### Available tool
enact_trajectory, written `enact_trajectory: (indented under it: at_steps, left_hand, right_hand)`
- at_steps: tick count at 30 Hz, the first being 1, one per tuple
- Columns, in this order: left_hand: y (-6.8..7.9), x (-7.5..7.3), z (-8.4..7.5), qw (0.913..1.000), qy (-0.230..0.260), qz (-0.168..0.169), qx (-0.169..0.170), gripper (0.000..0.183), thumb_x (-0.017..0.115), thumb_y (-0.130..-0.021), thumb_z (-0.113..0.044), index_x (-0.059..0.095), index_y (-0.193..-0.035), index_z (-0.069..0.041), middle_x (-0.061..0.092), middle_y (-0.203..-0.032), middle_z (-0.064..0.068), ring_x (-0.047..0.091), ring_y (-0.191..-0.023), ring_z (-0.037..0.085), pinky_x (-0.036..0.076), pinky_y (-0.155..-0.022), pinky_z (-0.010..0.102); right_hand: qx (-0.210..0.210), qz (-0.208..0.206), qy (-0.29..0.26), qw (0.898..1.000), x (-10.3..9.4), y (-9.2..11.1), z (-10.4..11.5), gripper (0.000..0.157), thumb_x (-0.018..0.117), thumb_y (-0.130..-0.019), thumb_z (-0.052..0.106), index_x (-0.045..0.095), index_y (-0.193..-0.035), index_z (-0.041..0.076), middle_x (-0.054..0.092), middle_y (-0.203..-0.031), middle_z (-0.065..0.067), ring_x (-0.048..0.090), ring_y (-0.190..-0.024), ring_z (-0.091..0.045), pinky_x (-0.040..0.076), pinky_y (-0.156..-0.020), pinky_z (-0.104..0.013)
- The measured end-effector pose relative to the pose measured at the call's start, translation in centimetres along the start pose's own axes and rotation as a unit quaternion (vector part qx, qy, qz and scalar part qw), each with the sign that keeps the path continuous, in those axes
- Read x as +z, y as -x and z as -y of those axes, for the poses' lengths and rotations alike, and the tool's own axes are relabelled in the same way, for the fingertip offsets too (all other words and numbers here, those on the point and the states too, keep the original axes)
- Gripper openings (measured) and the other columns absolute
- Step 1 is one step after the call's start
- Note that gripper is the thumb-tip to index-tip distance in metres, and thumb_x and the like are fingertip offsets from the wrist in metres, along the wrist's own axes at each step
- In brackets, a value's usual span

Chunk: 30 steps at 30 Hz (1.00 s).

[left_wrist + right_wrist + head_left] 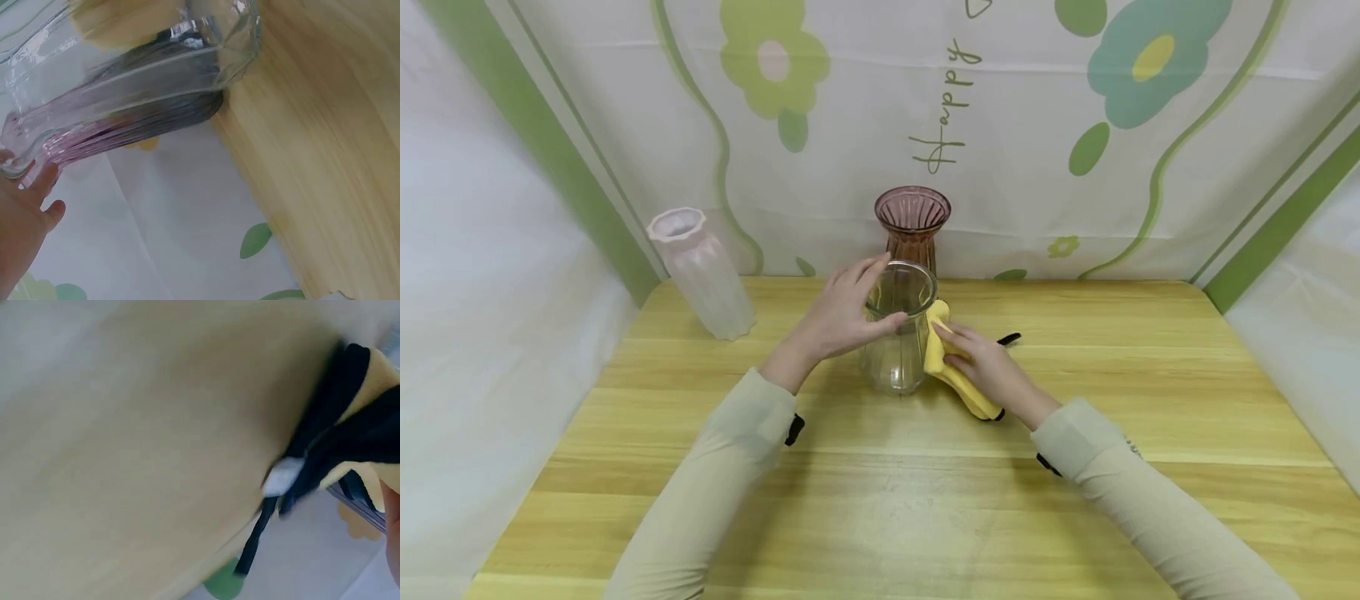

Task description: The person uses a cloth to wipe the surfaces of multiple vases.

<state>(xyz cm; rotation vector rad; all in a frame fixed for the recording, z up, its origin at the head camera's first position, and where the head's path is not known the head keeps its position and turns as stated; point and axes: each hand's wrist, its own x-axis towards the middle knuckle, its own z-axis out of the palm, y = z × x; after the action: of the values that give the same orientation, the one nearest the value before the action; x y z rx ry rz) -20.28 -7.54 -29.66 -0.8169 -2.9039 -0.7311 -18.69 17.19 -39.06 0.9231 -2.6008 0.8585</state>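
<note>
Glass vase, clear and round-rimmed, is looking slick and fragile, so my left hand is clasping it up top, my right hand gripping soft-looking, black-edged yellow cloth.

Frosted vase, purple vase, floral backdrop

Both arms forward, hands apart

We're in a curtained booth, home or studio impossible to tell: flowered curtain hanging behind the wood-grain bench, sideways "Happy" lettering on it, white sheeting down both sides!
</note>
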Motion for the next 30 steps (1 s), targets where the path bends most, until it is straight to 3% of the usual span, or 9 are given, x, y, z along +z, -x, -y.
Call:
enact_trajectory:
  at_steps: [5,12,21,30]
  left_hand:
    - [-0.1,0.4,-0.1,0.9996,0.014,-0.021,-0.015,0.092,0.061,-0.085,-0.055,0.019,-0.153,-0.011,0.025,-0.157,0.013,0.026,-0.144,0.034,0.021,-0.118,0.055]
    - [0.0,0.7,-0.1,0.9984,0.002,-0.056,-0.002,0.09,0.065,-0.083,-0.054,0.031,-0.149,-0.004,0.033,-0.149,0.019,0.034,-0.135,0.033,0.032,-0.113,0.05]
    - [0.0,0.2,-0.1,0.999,-0.013,-0.042,0.012,0.088,0.063,-0.084,-0.052,0.028,-0.15,-0.006,0.036,-0.149,0.019,0.033,-0.137,0.034,0.022,-0.117,0.054]
    - [0.0,-0.1,0.0,0.9997,0.001,-0.011,0.024,0.085,0.059,-0.085,-0.044,0.023,-0.152,-0.007,0.027,-0.156,0.015,0.026,-0.144,0.033,0.007,-0.121,0.053]
  right_hand:
    - [0.011,0.03,0.012,0.999,0.2,0.5,-0.5,0.052,0.067,-0.086,0.007,0.053,-0.136,0.007,0.053,-0.137,-0.022,0.055,-0.121,-0.041,0.048,-0.099,-0.049]
    - [0.009,-0.002,-0.007,1.0,-0.2,0.0,-0.1,0.051,0.067,-0.085,0.004,0.055,-0.134,0.007,0.055,-0.134,-0.024,0.057,-0.119,-0.041,0.048,-0.099,-0.048]
    - [-0.023,-0.077,-0.034,0.996,-1.6,-1.7,1.7,0.052,0.07,-0.081,-0.002,0.056,-0.131,0.0,0.055,-0.134,-0.023,0.056,-0.121,-0.039,0.049,-0.098,-0.044]
    - [-0.059,-0.092,-0.025,0.994,-1.3,-2.0,1.8,0.05,0.071,-0.078,-0.005,0.057,-0.127,-0.005,0.058,-0.128,-0.026,0.059,-0.116,-0.041,0.051,-0.096,-0.042]
